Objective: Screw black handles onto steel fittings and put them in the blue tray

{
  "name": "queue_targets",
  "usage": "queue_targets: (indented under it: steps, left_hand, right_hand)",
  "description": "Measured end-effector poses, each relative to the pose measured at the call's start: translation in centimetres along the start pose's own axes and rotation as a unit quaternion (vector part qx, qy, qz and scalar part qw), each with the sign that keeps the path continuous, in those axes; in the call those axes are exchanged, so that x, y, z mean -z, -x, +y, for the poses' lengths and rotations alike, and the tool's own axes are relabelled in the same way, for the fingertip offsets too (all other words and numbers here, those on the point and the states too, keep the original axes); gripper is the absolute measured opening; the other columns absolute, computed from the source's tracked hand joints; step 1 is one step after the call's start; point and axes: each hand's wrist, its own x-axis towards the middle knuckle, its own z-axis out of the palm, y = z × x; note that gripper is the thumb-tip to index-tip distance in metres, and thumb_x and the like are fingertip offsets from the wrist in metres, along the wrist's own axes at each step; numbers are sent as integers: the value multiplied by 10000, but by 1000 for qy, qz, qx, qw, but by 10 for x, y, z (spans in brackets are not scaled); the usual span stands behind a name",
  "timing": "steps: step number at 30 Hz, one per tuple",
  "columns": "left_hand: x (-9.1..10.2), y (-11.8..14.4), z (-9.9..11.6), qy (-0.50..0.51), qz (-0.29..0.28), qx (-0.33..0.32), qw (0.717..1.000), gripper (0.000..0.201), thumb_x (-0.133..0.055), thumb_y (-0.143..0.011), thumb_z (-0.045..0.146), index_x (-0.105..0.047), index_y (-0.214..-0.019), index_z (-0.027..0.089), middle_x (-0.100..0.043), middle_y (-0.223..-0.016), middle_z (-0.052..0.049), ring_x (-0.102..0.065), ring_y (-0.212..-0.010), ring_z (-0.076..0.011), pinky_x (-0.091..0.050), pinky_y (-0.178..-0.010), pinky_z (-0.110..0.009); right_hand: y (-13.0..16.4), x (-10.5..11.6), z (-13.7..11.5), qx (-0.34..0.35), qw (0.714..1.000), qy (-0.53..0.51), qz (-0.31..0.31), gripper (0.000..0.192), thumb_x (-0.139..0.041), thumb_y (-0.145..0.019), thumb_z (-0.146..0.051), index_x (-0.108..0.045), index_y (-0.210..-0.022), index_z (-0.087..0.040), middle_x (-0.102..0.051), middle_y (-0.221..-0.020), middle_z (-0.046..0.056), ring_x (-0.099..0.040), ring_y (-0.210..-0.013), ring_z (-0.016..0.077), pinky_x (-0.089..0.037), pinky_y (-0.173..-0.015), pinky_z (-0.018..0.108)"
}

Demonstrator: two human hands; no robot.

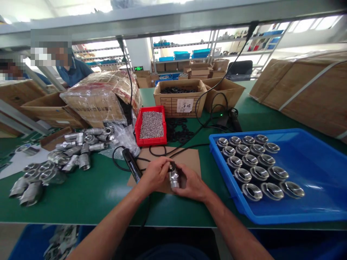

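My right hand (192,183) is wrapped round a shiny metal pipe fitting (174,179), held upright over a sheet of brown cardboard (191,155). At the top of the fitting sits a small dark part (172,165). There the fingers of my left hand (157,174) are pinched together; what lies between them is mostly hidden. A black electric screwdriver (131,163) with a cable rests just left of my left hand. Beyond the cardboard stands a red bin (137,135) full of tiny metal pieces.
At right a blue tray (320,213) holds rows of metal rings (252,192). Loose metal fittings (84,157) are piled at left beside a plastic bag (123,139). Black parts (179,131), cables and cardboard boxes (168,104) line the back. Two people are beyond the bench.
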Motion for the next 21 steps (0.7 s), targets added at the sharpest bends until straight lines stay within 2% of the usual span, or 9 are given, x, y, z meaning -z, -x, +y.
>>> queue_targets:
  steps: [3, 6, 11, 14, 17, 21]
  left_hand:
    - [-9, 35, -1, 50, 1, 40, 998, 216, -480, -962, 270, -687, -938, 211, -683, -803, -8, -644, -736, -144, -509, -697, -241]
    - [-21, 51, -5, 71, 32, 77, 994, 210, -498, -961, 292, -681, -913, 199, -692, -857, -27, -642, -794, -158, -499, -753, -268]
    - [-30, 53, -6, 90, 54, 84, 991, 198, -517, -958, 305, -685, -938, 202, -701, -903, -32, -637, -851, -164, -483, -801, -285]
    - [-27, 52, -4, 102, 50, 72, 991, 207, -512, -963, 310, -696, -971, 216, -706, -925, -24, -634, -889, -164, -480, -823, -283]
    - [-21, 56, -1, 102, 54, 77, 990, 237, -491, -971, 309, -667, -1105, 224, -687, -987, -36, -622, -915, -170, -477, -845, -302]
    - [-16, 65, 3, 100, 55, 116, 987, 420, -676, -845, 306, -561, -1235, 202, -626, -966, -35, -601, -809, -169, -492, -773, -309]
  right_hand:
    - [0, -10, -1, 2, 999, -21, -31, 777, -758, -656, -205, -425, -1358, -205, -600, -1274, 92, -606, -1150, 244, -486, -1027, 385]
    - [1, -16, 2, -9, 998, -44, -40, 840, -760, -656, -200, -370, -1401, -204, -561, -1341, 107, -578, -1220, 254, -457, -1081, 406]
    - [2, -18, 7, -20, 997, -52, -48, 873, -759, -668, -189, -339, -1433, -218, -524, -1395, 114, -542, -1276, 264, -435, -1117, 428]
    - [2, -18, 6, -20, 998, -44, -44, 880, -763, -671, -189, -337, -1440, -224, -521, -1394, 111, -539, -1275, 262, -442, -1112, 430]
    - [2, -19, 6, -16, 998, -49, -42, 892, -763, -676, -186, -323, -1451, -228, -520, -1391, 113, -535, -1276, 266, -441, -1110, 444]
    - [3, -20, 8, -8, 996, -75, -44, 912, -753, -691, -183, -286, -1472, -234, -525, -1379, 120, -549, -1258, 273, -454, -1092, 457]
